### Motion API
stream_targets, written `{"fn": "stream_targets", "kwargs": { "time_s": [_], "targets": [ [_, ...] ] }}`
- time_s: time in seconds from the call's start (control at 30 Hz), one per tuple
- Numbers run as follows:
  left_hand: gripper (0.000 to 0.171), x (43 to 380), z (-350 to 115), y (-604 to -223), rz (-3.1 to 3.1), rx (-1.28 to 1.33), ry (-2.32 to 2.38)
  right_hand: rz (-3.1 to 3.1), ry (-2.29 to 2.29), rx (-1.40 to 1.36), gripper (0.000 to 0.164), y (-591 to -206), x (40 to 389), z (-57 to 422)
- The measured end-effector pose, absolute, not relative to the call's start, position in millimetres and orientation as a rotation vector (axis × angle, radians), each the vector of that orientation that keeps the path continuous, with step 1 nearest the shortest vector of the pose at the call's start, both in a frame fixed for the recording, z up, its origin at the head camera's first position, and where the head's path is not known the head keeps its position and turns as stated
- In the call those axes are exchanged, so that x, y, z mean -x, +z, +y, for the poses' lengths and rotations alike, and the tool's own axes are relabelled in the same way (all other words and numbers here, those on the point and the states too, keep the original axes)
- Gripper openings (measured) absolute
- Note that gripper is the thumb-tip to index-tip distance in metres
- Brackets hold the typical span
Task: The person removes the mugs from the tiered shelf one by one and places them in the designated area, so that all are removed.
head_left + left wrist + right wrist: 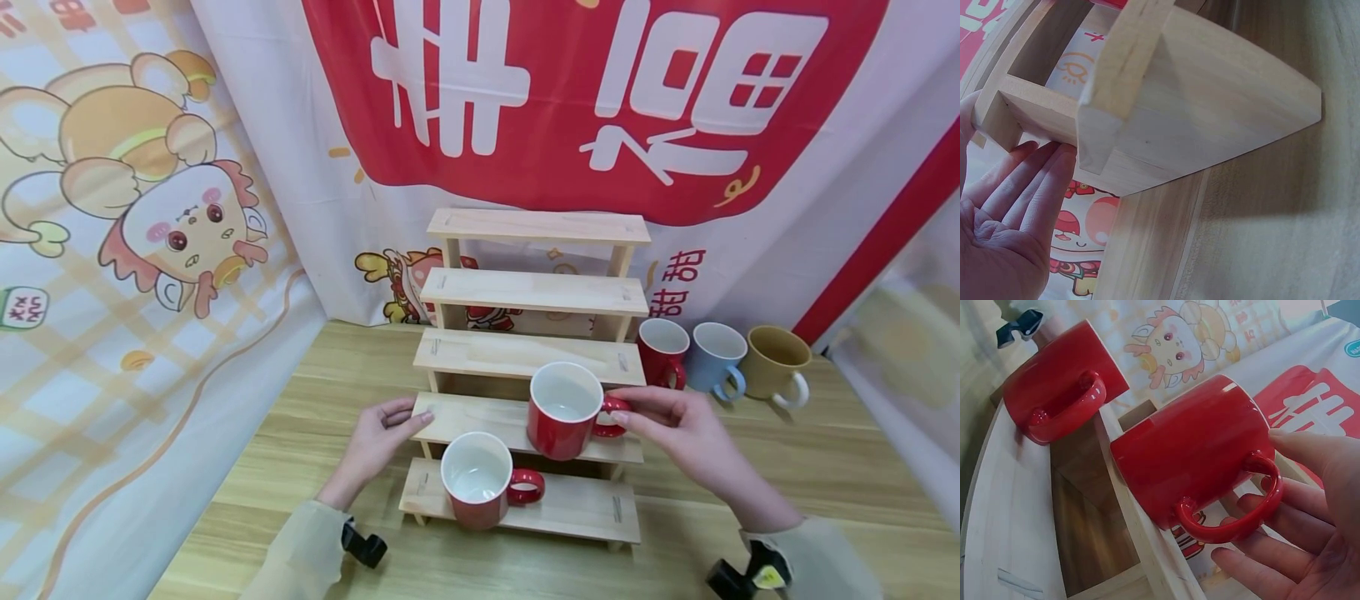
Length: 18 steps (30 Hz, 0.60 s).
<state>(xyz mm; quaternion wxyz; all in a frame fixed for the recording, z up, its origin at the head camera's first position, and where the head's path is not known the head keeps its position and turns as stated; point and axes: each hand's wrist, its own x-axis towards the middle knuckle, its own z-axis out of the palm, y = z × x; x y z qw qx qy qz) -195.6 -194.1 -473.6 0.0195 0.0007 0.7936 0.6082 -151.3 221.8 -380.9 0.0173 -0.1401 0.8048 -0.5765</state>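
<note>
A wooden stepped rack (525, 358) stands on the table. My left hand (383, 432) grips the left end of its second step from the bottom, thumb on top; in the left wrist view the fingers (1041, 181) reach under the board. My right hand (675, 425) pinches the handle of a red mug (558, 433), white inside and upright over the right part of that step. In the right wrist view this mug (1191, 450) has its base at the step's board. Another red mug (478, 500) sits on the lowest step, its handle pointing right.
To the right of the rack stand a red mug (660, 354), a light blue mug (712, 358) and a tan mug (772, 367) with a white handle. A printed cloth (420, 183) hangs behind the rack, and another patterned cloth (150, 350) covers the left side.
</note>
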Motion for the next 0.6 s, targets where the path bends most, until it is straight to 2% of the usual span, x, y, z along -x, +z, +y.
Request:
{"fn": "stream_targets", "kwargs": {
  "time_s": [0.6],
  "targets": [
    [0.054, 196.3, -193.0, -474.2, 2.496, 0.016, 1.859, 2.55, -1.733, 0.373, 0.033, -386.9, 158.8, 216.6]
  ]
}}
